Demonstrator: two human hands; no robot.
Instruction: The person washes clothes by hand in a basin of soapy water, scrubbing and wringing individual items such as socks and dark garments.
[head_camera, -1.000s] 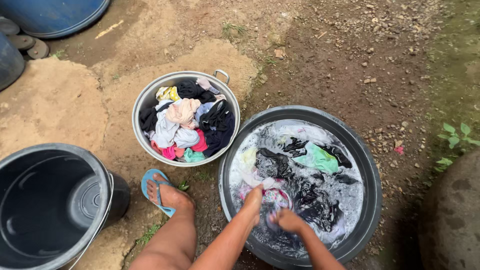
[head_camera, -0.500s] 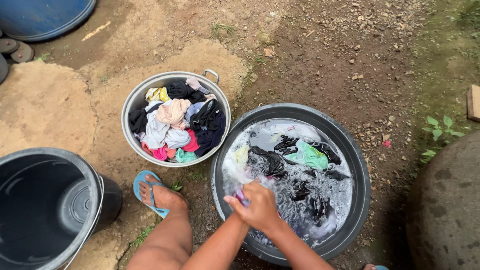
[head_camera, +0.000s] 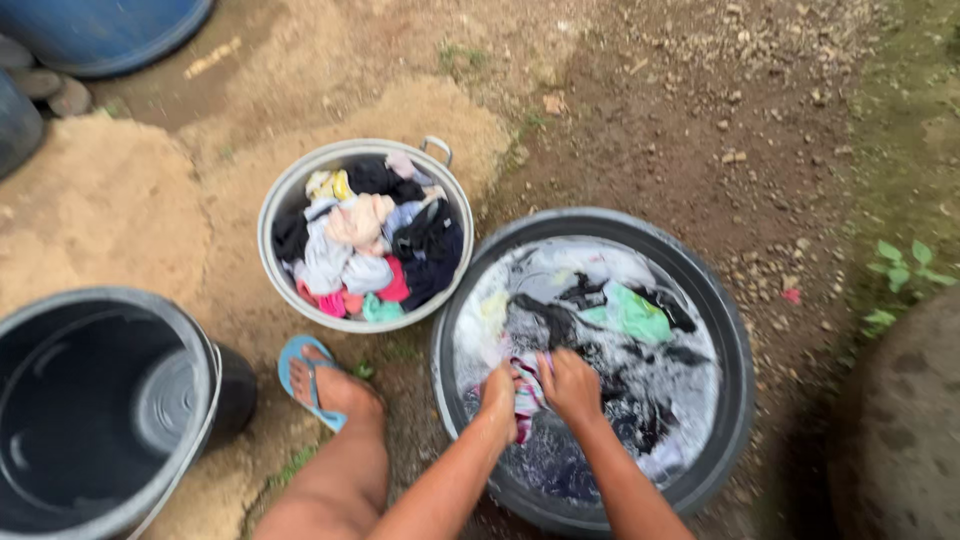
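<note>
A striped cloth (head_camera: 527, 385), pink and white with darker bands, is bunched into a wet wad between the left hand (head_camera: 499, 396) and the right hand (head_camera: 572, 385), both closed around it. It sits just above the soapy water at the near-left part of the black tub (head_camera: 735, 330), close to the tub's near rim. Part of it hangs down between the two hands toward the water; the picture is blurred, so its exact shape cannot be told. The tub is round and dark, stands on the bare ground, and holds grey, foamy water with other soaked clothes, dark pieces and one green piece, lying toward its middle and far side.
</note>
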